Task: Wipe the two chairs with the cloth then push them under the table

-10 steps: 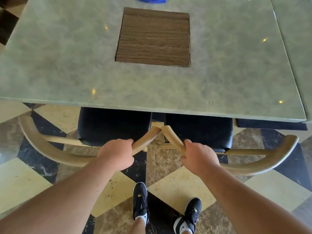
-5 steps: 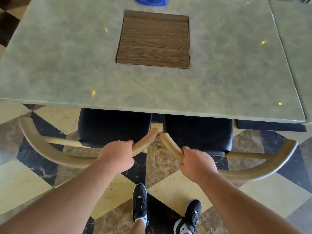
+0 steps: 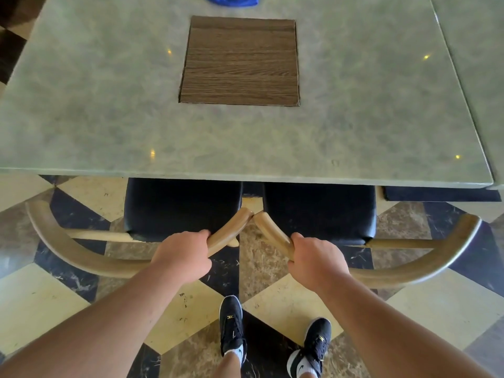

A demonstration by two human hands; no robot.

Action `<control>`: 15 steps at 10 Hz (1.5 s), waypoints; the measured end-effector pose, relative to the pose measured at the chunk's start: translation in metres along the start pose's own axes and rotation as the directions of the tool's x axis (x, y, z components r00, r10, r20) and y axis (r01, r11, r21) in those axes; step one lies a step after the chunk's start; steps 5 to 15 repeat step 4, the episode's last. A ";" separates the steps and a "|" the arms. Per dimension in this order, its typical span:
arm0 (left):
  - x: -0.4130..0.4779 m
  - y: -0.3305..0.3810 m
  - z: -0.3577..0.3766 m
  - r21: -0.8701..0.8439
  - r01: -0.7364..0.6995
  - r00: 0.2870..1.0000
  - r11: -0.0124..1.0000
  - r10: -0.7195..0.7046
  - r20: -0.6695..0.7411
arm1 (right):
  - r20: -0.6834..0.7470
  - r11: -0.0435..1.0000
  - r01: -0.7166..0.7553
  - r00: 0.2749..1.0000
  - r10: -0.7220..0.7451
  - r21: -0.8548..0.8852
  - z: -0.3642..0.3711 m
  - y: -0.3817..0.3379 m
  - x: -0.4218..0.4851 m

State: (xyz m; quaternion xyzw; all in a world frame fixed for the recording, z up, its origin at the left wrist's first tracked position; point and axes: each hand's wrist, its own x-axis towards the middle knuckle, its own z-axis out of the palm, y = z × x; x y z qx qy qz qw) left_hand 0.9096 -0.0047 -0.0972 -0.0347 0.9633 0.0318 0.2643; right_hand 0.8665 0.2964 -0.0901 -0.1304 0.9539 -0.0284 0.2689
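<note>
Left chair (image 3: 90, 257): curved tan wooden back rail, smooth and rounded, black padded seat (image 3: 182, 205) partly under the table (image 3: 109, 118) edge, just beyond the left hand (image 3: 181, 256). Left hand clamped round that rail near its inner end. Rail tips of both chairs nearly touch between the hands. Right hand (image 3: 317, 259) clamped on the right chair (image 3: 425, 266) rail, same wood, glossy black seat ahead of it, also partly under. Tabletop is mottled grey-green stone look with a square wood-grain inset (image 3: 240, 61). Blue cloth (image 3: 231, 0) at the far table edge, well beyond both hands, mostly cropped. Floor (image 3: 35, 304) is polished geometric marble tile.
</note>
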 end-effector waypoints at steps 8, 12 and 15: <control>-0.004 0.005 -0.013 0.011 0.014 0.999 1.000 -0.014 -0.030 | -0.046 0.999 0.010 0.999 -0.007 0.053 -0.001 -0.002 -0.002; -0.004 0.005 -0.013 0.011 0.014 0.999 1.000 -0.014 -0.030 | -0.046 0.999 0.010 0.999 -0.007 0.053 -0.001 -0.002 -0.002; -0.004 0.005 -0.013 0.011 0.014 0.999 1.000 -0.014 -0.030 | -0.046 0.999 0.010 0.999 -0.007 0.053 -0.001 -0.002 -0.002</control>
